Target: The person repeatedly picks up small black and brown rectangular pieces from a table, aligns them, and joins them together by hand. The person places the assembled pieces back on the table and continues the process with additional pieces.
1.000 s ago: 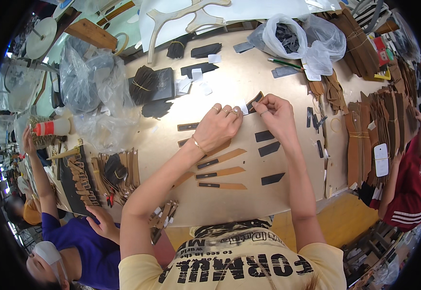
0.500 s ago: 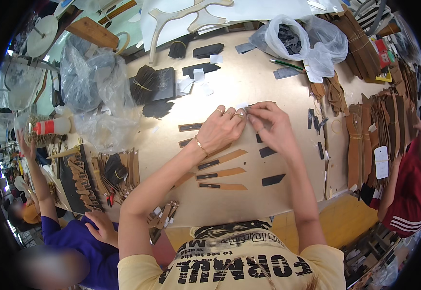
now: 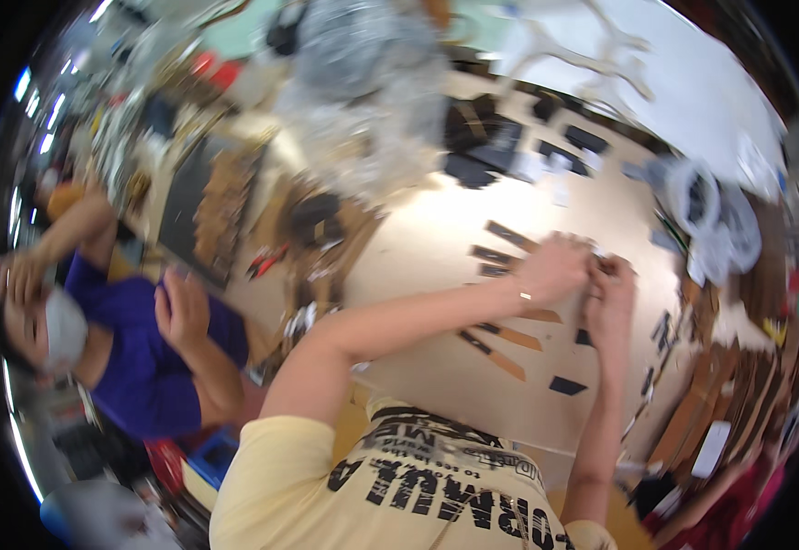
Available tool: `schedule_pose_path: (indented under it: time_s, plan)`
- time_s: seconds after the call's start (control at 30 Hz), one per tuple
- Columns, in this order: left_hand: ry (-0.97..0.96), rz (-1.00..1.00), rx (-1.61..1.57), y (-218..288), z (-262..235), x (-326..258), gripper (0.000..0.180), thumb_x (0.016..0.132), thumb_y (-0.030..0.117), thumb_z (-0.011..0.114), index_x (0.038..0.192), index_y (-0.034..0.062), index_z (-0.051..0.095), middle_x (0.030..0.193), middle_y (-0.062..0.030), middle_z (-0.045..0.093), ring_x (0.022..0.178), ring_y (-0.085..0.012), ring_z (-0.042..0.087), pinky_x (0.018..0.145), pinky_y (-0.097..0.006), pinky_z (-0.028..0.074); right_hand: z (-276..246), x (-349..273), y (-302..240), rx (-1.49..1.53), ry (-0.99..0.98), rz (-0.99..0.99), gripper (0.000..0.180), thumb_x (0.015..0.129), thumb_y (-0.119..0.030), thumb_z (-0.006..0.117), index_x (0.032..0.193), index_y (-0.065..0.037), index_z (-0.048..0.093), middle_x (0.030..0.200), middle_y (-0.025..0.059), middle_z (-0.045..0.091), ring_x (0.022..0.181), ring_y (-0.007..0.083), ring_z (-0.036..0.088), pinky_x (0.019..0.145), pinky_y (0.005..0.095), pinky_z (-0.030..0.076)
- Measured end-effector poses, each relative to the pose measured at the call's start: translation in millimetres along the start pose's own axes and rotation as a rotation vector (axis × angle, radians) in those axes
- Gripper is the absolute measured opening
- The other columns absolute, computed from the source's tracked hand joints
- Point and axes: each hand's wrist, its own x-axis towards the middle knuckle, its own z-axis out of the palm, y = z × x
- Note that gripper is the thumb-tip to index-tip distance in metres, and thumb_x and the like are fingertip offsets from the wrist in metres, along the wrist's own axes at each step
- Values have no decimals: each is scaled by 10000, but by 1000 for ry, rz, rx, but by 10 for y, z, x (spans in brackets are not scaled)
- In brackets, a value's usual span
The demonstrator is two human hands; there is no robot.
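Note:
The picture is blurred by motion. My left hand (image 3: 553, 268) and my right hand (image 3: 612, 295) meet fingertip to fingertip over the pale wooden table (image 3: 427, 275), both pinching a small dark piece with a white bit (image 3: 598, 250) that I can barely make out. Beside my left hand lie flat dark strips (image 3: 507, 236). Below my forearm rest brown-and-black blade-like pieces (image 3: 507, 337), and a small black piece (image 3: 566, 386) lies nearer me.
A person in a purple top (image 3: 143, 367) sits at my left, one hand raised. Crumpled clear plastic (image 3: 363, 92) and black parts (image 3: 477, 137) crowd the far side. A clear bag of dark parts (image 3: 711, 220) and brown wooden strips (image 3: 720, 403) fill the right.
The view has swung left and tilted, so the table sits further right and the neighbour shows more. My hands have stayed together on the small piece.

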Motion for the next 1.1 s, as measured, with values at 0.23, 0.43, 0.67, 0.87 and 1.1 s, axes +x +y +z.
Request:
schedule_pose_path:
  time_s: [0.23,0.43,0.67,0.87,1.1]
  plan:
    - [-68,-182,214,391,-102,51,368,809,201,643,1134,35,684,1311,-178,559,1213,-301,519,1021,-454,367,-181,271,406,120,63,105,211,879,-109,701,1046,10,653,967,111,655,882,201,602,841,333,473]
    - [466,-326,-204,421,-744,-943,442,847,162,626,1276,72,571,1359,-187,518,1235,-298,513,1040,-462,333,-373,229,46,346,66,184,142,903,-128,703,927,4,656,835,29,645,800,108,565,786,268,460]
    - [929,-891,23,-194,-1809,-2712,282,805,36,672,1079,84,715,1231,-115,607,1104,-286,579,984,-388,411,2,-266,-1408,627,-381,-22,103,824,-70,750,910,-37,704,837,35,696,813,124,635,796,287,499]
    - [1011,-1020,172,-245,-1866,-3062,241,828,53,676,1061,91,723,1170,-109,642,1100,-281,590,979,-393,397,641,-675,-2302,351,-571,-285,210,823,-182,764,986,-67,699,889,54,652,901,199,604,913,371,412]
    - [510,-651,-130,-360,-1435,-2431,193,858,121,678,1044,85,715,1117,-92,652,1030,-270,604,966,-401,393,559,-637,-2018,144,-147,-337,209,815,-218,757,983,-106,700,1005,43,634,996,234,562,931,402,349]
